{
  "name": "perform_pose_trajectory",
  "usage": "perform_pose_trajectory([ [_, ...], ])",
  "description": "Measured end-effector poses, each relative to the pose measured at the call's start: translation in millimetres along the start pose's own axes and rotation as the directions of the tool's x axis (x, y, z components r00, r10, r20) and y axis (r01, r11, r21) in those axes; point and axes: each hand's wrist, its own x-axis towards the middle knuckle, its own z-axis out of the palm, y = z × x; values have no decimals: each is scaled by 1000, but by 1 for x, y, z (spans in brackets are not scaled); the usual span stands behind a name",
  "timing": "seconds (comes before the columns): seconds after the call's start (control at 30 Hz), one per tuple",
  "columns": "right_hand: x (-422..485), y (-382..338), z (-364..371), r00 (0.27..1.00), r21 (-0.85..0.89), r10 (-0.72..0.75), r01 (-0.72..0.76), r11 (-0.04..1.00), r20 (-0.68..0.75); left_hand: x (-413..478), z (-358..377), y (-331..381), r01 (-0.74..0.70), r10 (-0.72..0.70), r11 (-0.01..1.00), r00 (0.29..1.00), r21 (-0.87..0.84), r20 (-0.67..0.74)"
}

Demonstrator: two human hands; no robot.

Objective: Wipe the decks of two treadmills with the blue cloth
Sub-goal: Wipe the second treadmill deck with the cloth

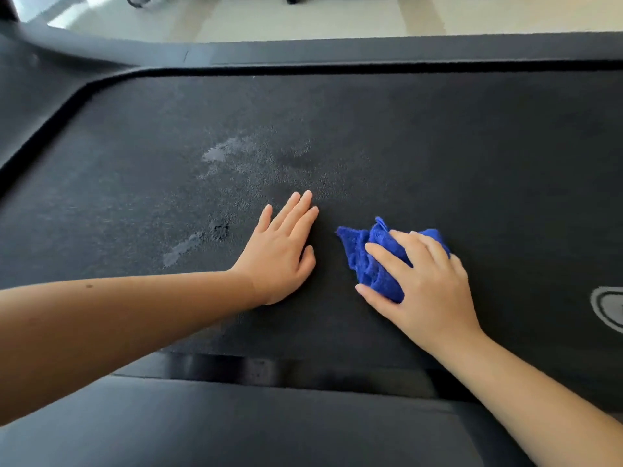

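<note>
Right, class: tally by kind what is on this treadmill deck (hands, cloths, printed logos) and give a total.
hands: 2, the left hand and the right hand
cloth: 1, blue
logo: 1, cut off at the right edge
total: 4

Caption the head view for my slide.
Right hand grips a bunched blue cloth on the black treadmill deck; left hand lies flat beside it, pale smudges to its left.

You get bright, even daylight from the far side: pale floor (303,21) nearly blown out, grey sheen on the wet patches (220,153). Shadows soft, weak. Wide-angle lens bows the deck (438,129) edges. Centre sharp; near rail (236,426) at bottom slightly soft.
</note>
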Motion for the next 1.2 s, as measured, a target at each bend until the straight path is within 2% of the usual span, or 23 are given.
perform_pose_trajectory([
  [0.1, 3, -4, 0, 999, -12, 32, -31, 999, 24, -6, -6, -14, 29, -29, 999, 1000, 18, -2],
  [0.23, 1, -31, 6, 997, -45, 71, -71, 996, 4, -21, -19, -65, -54, 66, 986, 995, 160, -74],
  [0.37, 13, -77, 17, 997, -67, 74, -74, 995, 0, -34, -27, -93, 94, -92, 994, 995, 60, -40],
  [0.57, 36, -115, 37, 999, -51, 2, 0, 999, 44, -52, -19, -98, 119, -118, 993, 992, 13, -41],
  [0.73, 37, -80, 28, 981, 44, -168, 165, 985, 92, -53, -18, -96, 119, -118, 993, 992, 28, -48],
  [0.83, 32, -55, 21, 989, 45, -125, 121, 992, 79, -51, -17, -97, 175, -174, 984, 984, 16, -37],
  [0.97, 32, -68, 25, 999, 21, -42, 41, 999, 32, -50, -16, -96, 204, -204, 979, 979, -13, -22],
  [1.2, 49, -90, 37, 984, 44, -165, 162, 986, 68, -51, -15, -98, 180, -182, 983, 982, -40, -44],
])
